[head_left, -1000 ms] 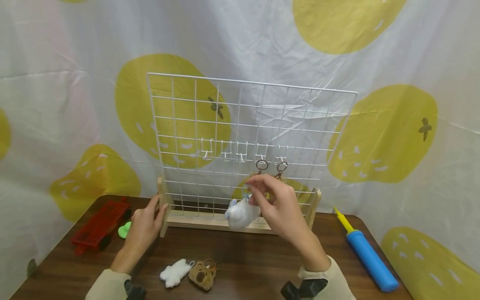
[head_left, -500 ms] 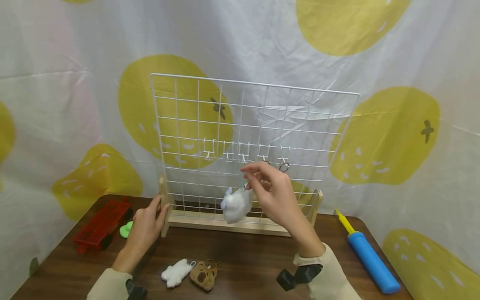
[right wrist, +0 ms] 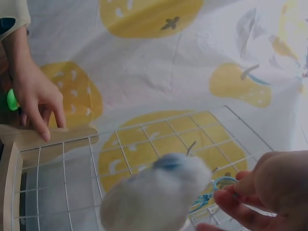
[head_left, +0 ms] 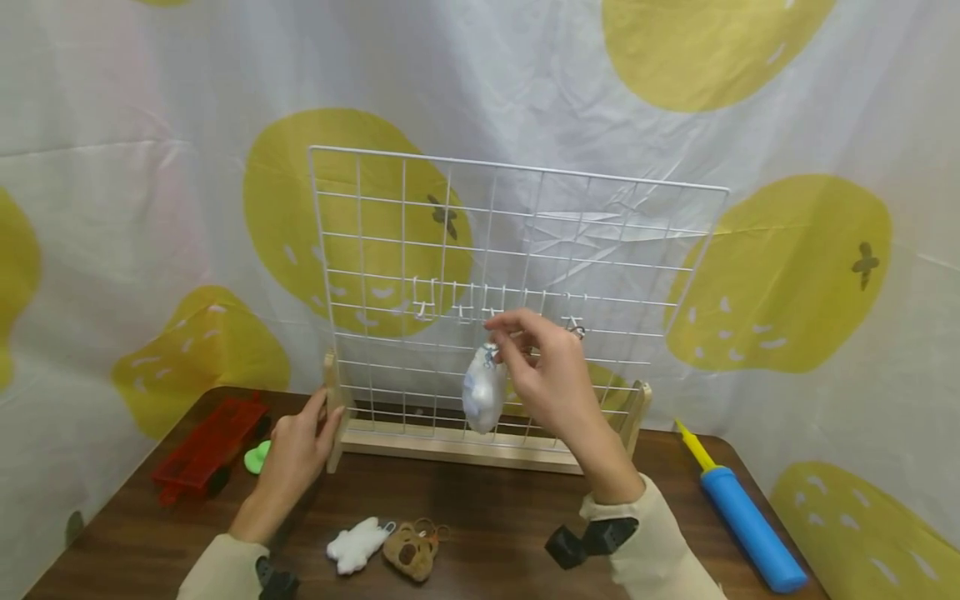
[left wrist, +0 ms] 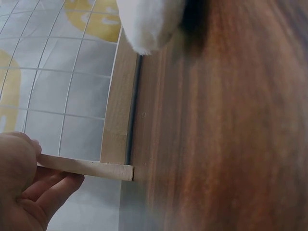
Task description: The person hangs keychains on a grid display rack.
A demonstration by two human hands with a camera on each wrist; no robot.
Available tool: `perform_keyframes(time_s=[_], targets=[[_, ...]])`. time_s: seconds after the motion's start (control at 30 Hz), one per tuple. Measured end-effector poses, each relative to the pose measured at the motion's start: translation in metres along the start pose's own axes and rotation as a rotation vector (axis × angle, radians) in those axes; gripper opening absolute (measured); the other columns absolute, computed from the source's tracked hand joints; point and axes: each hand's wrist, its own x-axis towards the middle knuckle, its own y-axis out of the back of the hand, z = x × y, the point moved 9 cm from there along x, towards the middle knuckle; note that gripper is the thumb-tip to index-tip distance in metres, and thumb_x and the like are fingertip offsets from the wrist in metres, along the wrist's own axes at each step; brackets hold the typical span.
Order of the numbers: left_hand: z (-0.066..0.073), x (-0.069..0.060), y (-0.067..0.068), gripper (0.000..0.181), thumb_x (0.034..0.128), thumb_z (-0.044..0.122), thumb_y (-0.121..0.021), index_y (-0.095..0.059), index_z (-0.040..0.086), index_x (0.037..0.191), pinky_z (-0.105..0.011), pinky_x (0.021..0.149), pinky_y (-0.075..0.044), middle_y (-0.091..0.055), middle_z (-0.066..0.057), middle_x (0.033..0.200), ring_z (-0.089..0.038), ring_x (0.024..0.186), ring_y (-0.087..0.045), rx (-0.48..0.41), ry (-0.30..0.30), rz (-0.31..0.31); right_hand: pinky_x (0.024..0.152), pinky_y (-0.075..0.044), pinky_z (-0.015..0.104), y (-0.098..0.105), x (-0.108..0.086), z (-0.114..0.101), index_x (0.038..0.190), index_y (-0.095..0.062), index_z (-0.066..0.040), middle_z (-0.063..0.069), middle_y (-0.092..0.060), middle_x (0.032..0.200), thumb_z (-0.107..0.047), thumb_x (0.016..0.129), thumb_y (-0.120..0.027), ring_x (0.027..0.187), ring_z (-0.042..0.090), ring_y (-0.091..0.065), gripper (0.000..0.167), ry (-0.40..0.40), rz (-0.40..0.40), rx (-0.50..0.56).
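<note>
A white plush point(head_left: 483, 392) with pale blue parts hangs from my right hand point(head_left: 551, 375), whose thumb and fingers pinch its blue ring point(right wrist: 222, 182) in front of the wire grid. Close above and behind these fingertips is a row of white hooks point(head_left: 422, 310) on the grid point(head_left: 465, 208). My left hand point(head_left: 298, 442) grips the wooden left upright point(left wrist: 86, 167) of the grid's stand, thumb on one side and fingers on the other. Part of a dark ring at the rightmost hook point(head_left: 573, 322) shows past my right hand; what hangs below it is hidden.
On the table point(head_left: 510, 533) near the front lie a white star-like plush point(head_left: 357, 546) and a brown bear-head plush point(head_left: 411, 552). A red translucent tray-like object point(head_left: 206, 450) and a green item point(head_left: 257, 457) are at the left. A blue pump point(head_left: 750, 525) with a yellow tip lies at the right.
My right hand has risen toward the hooks with the white plush, which has swung round and hangs more upright. My left hand keeps its grip on the upright.
</note>
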Motion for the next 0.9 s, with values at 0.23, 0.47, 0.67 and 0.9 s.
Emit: perform_keyframes(time_s=[0.23,0.47,0.67,0.9], targets=[[0.002,0.0,0.0,0.021,0.0987,0.008,-0.079,-0.066,0.004,0.115,-0.05,0.054,-0.053,-0.07,-0.007,0.07,-0.026,0.054,-0.064,0.006,-0.006,0.003,0.064,-0.061,0.023,0.002,0.003,-0.002,0.112,-0.074,0.004,0.015,-0.081,0.097,0.002,0.101,-0.071,0.072,0.023,-0.077,0.012,0.038,0.077,-0.024],[0.001,0.001,-0.001,0.02,0.0997,0.009,-0.078,-0.067,0.004,0.115,-0.051,0.056,-0.054,-0.07,-0.007,0.069,-0.027,0.054,-0.064,0.008,0.001,-0.007,0.064,-0.061,0.021,0.003,0.003,-0.007,0.112,-0.074,0.005,0.018,-0.081,0.099,0.005,0.099,-0.072,0.073,0.021,-0.079,0.013,0.09,0.122,-0.176],[0.001,0.001,-0.001,0.019,0.1,0.009,-0.078,-0.066,0.004,0.114,-0.051,0.055,-0.053,-0.068,-0.006,0.067,-0.027,0.054,-0.064,0.013,-0.003,-0.007,0.066,-0.062,0.024,-0.002,0.0,-0.004,0.113,-0.075,0.004,0.018,-0.081,0.099,0.004,0.1,-0.072,0.075,0.022,-0.08,0.014,0.078,0.124,-0.227],[0.0,0.001,0.0,0.02,0.0998,0.009,-0.078,-0.066,0.004,0.115,-0.049,0.054,-0.053,-0.068,-0.005,0.068,-0.025,0.053,-0.063,0.011,0.0,-0.009,0.07,-0.063,0.022,-0.001,-0.013,0.0,0.117,-0.074,0.003,0.017,-0.08,0.103,0.003,0.1,-0.072,0.085,0.022,-0.08,0.018,0.118,0.197,-0.181]])
